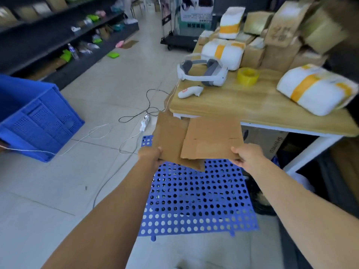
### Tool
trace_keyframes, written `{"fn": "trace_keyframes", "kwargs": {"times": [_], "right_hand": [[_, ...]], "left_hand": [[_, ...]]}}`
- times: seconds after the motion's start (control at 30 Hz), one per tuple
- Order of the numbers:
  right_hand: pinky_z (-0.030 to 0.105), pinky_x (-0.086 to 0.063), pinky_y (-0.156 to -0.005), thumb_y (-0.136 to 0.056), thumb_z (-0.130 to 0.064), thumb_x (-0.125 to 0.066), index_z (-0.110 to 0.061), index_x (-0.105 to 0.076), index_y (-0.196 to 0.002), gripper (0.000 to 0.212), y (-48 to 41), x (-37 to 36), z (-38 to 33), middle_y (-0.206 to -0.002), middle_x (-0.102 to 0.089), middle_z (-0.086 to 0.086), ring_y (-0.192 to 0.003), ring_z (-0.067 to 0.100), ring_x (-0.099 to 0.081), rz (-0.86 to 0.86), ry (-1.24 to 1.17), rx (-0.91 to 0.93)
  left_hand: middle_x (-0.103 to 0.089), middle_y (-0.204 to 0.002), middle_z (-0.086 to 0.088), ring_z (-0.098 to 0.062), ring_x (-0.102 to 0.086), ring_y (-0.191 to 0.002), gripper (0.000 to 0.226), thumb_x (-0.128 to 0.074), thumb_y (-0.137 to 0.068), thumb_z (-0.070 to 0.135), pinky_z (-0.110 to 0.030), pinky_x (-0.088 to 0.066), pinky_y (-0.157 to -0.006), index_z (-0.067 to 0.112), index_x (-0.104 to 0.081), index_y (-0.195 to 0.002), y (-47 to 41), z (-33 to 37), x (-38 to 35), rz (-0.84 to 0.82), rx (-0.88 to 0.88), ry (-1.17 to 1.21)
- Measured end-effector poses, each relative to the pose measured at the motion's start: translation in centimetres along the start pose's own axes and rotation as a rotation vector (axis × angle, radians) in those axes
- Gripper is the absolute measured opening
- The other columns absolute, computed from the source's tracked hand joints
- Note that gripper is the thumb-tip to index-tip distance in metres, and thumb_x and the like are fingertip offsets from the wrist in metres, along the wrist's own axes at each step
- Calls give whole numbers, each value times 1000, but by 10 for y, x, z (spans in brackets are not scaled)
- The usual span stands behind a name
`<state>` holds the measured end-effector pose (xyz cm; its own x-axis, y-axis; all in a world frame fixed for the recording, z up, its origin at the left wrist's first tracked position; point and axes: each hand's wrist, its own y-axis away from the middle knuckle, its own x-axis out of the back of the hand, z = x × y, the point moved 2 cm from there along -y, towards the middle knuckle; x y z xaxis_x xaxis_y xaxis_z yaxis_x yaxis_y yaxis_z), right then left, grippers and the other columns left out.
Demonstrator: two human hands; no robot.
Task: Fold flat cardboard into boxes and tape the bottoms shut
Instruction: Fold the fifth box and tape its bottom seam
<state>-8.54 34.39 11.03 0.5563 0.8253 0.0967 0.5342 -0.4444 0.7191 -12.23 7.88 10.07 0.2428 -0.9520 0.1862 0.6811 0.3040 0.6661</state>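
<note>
Two flat brown cardboard pieces overlap in front of me, above a blue perforated mat. My left hand (150,155) grips the near left edge of the lower cardboard sheet (170,136). My right hand (245,155) grips the near right corner of the upper cardboard sheet (212,137), which lies partly over the lower one. Both sheets are unfolded and tilt away from me toward the table edge. A yellow roll of tape (248,76) stands on the wooden table (242,105) beyond the cardboard.
A blue perforated mat (196,200) lies on the tiled floor below my hands. A blue crate (37,121) stands at left, with cables and a power strip (144,123) on the floor. The table carries a white headset (204,71), a controller, wrapped parcels and cardboard boxes. Dark shelves run along the far left.
</note>
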Motion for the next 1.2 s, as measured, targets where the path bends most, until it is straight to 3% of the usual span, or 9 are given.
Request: {"fn": "trace_keyframes", "kwargs": {"times": [0.1, 0.23, 0.37, 0.43, 0.53, 0.63, 0.87, 1.03, 1.2], "right_hand": [[39, -53, -78, -91, 4, -58, -6, -52, -118, 30, 54, 20, -31, -125, -56, 18, -106, 30, -58, -26, -6, 74], [39, -52, -83, -92, 4, -57, -7, -51, -121, 32, 126, 55, -70, -123, -56, 11, -101, 25, -55, -61, -111, 184], [34, -48, -78, -94, 1, -53, -6, -47, -132, 39, 187, 111, -94, -129, -54, 11, -114, 25, -53, 23, -234, 334], [34, -48, -77, -94, 1, -53, -3, -48, -130, 37, 213, 142, -91, -127, -56, 11, -116, 28, -54, 94, -303, 388], [35, -50, -70, -93, -2, -56, -4, -51, -116, 23, 254, 182, -74, -122, -58, 13, -108, 29, -57, 247, -369, 437], [31, -50, -56, -92, -4, -58, -9, -50, -105, 16, 296, 226, -37, -117, -57, 12, -105, 28, -57, 418, -453, 419], [26, -49, -44, -92, -4, -59, -4, -53, -119, 27, 421, 351, 104, -113, -60, 14, -88, 23, -59, 831, -686, 367], [35, -57, -64, -89, -2, -61, -8, -54, -97, 12, 526, 422, 206, -109, -63, 14, -81, 22, -62, 1090, -855, 337], [31, -53, -60, -90, -4, -62, -9, -53, -90, 10, 616, 476, 300, -93, -59, 7, -83, 20, -60, 1271, -974, 320]], "left_hand": [[-57, -117, -21, -33, -59, -100, 30, -51, -94, -2, -40, -53, -80, -4, -47, -123, 52, 30, 6, -49, -66, 79], [-55, -124, -18, -29, -60, -101, 41, -50, -96, 1, -39, -54, -77, -2, -40, -136, 118, 70, -3, -195, -137, 103], [-48, -137, -15, -32, -50, -125, 40, -45, -99, 4, -45, -47, -98, 1, -37, -138, 182, 102, -35, -382, -158, 156], [-46, -140, -15, -28, -49, -124, 40, -44, -99, 4, -43, -43, -102, -1, -37, -138, 212, 107, -50, -477, -193, 100], [-46, -141, -16, -24, -50, -111, 39, -44, -99, 2, -41, -45, -93, -1, -39, -137, 251, 108, -66, -643, -224, 53], [-48, -140, -15, -28, -49, -124, 39, -44, -98, 0, -43, -44, -90, 0, -39, -137, 293, 91, -84, -770, -210, -20], [-49, -133, -19, -32, -48, -122, 34, -48, -97, 1, -42, -49, -85, -3, -43, -130, 432, -16, -125, -1115, -165, -376], [-47, -133, -21, -34, -49, -121, 29, -50, -97, 4, -43, -50, -93, -3, -45, -125, 550, -112, -134, -1333, -149, -598], [-53, -129, -20, -31, -52, -114, 25, -50, -96, -1, -43, -51, -84, 1, -49, -121, 666, -209, -128, -1514, -119, -731]]}}
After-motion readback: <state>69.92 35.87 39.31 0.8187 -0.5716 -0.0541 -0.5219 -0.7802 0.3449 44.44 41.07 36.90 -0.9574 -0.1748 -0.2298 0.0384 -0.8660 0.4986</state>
